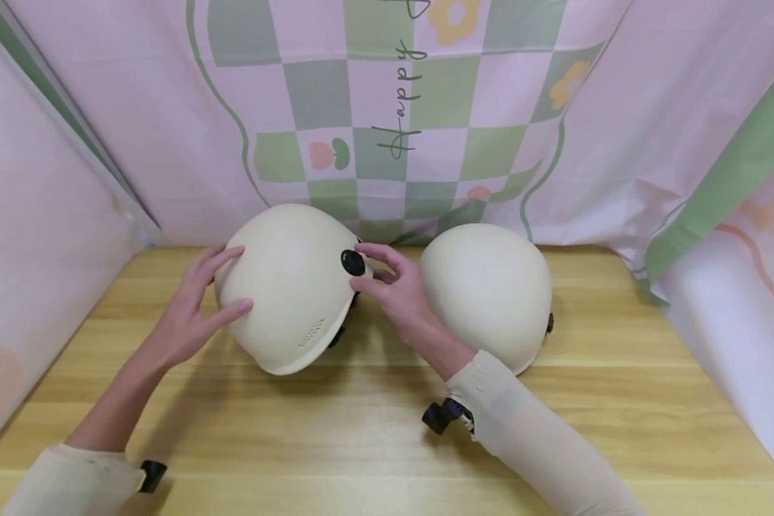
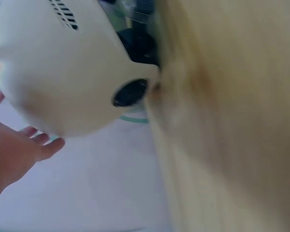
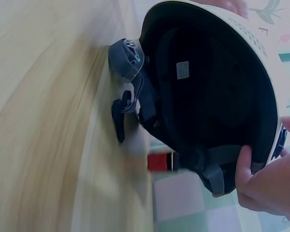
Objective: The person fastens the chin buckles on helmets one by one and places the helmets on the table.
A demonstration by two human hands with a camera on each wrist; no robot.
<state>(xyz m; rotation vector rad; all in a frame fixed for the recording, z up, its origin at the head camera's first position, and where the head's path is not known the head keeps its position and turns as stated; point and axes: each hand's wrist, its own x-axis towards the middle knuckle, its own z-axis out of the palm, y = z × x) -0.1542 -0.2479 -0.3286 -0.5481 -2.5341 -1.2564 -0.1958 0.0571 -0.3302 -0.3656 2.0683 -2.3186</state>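
A cream helmet (image 1: pixel 290 287) is tilted on the table, its opening turned to the right. My left hand (image 1: pixel 190 315) rests on its left side with fingers and thumb spread over the smooth shell. At the opposite rim, my right hand (image 1: pixel 393 287) pinches the edge beside a black oval piece (image 1: pixel 352 263). The right wrist view shows the dark padded inside of the helmet (image 3: pixel 208 77), with one finger hooked within the rim. Grey straps and a red buckle piece (image 3: pixel 157 162) hang from the opening there.
A second cream helmet (image 1: pixel 490 294) sits dome up on the right, close behind my right forearm. Both stand on a wooden table (image 1: pixel 322 437). Printed cloth (image 1: pixel 445 93) hangs along the back and both sides.
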